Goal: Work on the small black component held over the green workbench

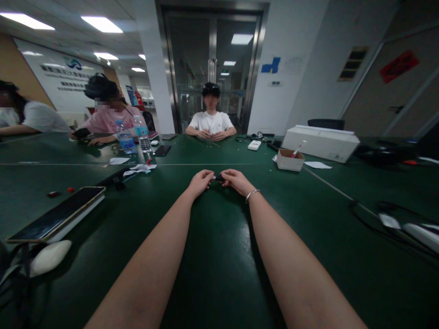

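Both my hands meet over the middle of the green table (pixel 212 274). My left hand (pixel 201 183) pinches the lighter, silvery end of a small black object (pixel 218 178). The dark end of that same piece is between the closed fingers of my right hand (pixel 236 181), which has a silver bangle on its wrist. The object lies crosswise between the fingertips, and they cover much of it. It is too small to tell its kind.
A phone (pixel 65 212) on a white box lies left, near crumpled paper (pixel 140 169). Two water bottles (pixel 142 135) stand behind. To the right are a small open box (pixel 290 160), a long white box (pixel 320 142) and black cables (pixel 387 228). Several people sit around the table.
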{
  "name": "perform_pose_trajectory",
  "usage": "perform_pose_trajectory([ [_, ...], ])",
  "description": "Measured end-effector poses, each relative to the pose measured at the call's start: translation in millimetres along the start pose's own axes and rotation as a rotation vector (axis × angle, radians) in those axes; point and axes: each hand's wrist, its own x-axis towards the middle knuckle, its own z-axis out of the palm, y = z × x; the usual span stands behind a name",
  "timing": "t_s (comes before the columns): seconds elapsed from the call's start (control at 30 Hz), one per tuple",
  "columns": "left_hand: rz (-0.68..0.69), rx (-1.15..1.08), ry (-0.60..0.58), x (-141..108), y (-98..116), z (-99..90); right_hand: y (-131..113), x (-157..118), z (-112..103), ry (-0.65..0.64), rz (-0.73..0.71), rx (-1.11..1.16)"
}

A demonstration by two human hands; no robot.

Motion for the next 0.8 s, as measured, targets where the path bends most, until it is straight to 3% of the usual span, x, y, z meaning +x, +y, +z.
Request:
perform_pose_trajectory([
  [0.33, -0.030, -0.018, -0.001, 0.0, -0.2, -0.6, 0.3, -0.6, -0.6, -0.015, -0.002, -0.007],
  [0.67, 0.040, 0.075, -0.010, -1.1, -1.5, 1.6, -0.1, -1.2, -1.1, -0.017, -0.004, -0.031],
  [0.8, -0.011, 0.067, -0.025, 0.3, -2.4, 1.1, 0.7, -0.4, -1.4, -0.025, -0.002, -0.028],
])
